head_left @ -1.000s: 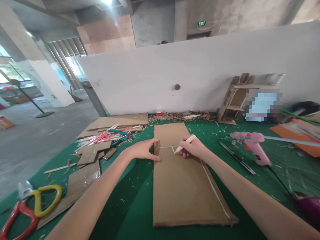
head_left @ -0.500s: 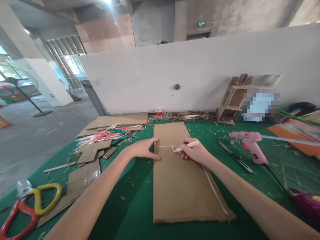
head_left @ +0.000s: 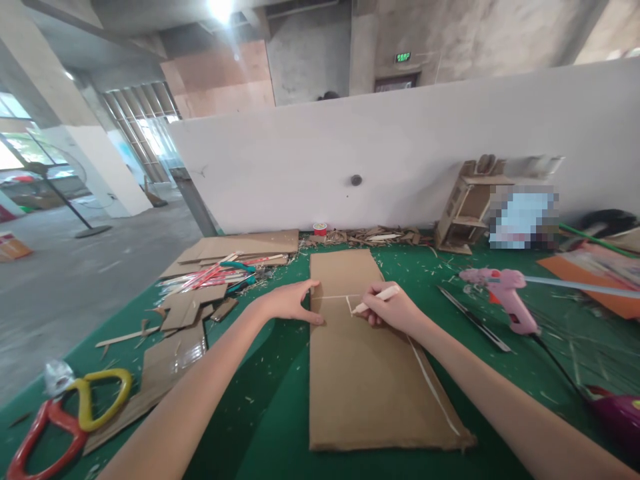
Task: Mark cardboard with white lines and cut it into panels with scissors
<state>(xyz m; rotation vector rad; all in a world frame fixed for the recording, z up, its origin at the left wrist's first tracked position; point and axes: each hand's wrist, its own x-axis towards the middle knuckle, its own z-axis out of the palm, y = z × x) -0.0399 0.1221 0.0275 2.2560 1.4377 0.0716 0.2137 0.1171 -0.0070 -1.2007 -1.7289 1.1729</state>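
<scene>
A long cardboard sheet (head_left: 380, 393) lies flat in front of me, with a white line across its upper part and another down its right side. My right hand (head_left: 387, 305) pinches a white marker pen (head_left: 376, 297), its tip on the cardboard at the lower end of a short white stroke. That stroke runs down from the cross line. At the sheet's left edge rests my left hand (head_left: 295, 300), thumb and fingers spread apart, steadying the edge with its fingertips.
Scissors (head_left: 80, 413) with red and yellow handles, cardboard scraps (head_left: 180, 353) and teal-handled pliers (head_left: 240, 273) lie left. To the right are a utility knife (head_left: 475, 320), a pink glue gun (head_left: 510, 297) and a small cardboard shelf (head_left: 465, 207). A white partition (head_left: 300, 173) stands behind.
The marker has moved slightly down the cardboard, and the short white stroke below the cross line is longer. My left hand keeps its place at the sheet's edge. The view has shifted slightly.
</scene>
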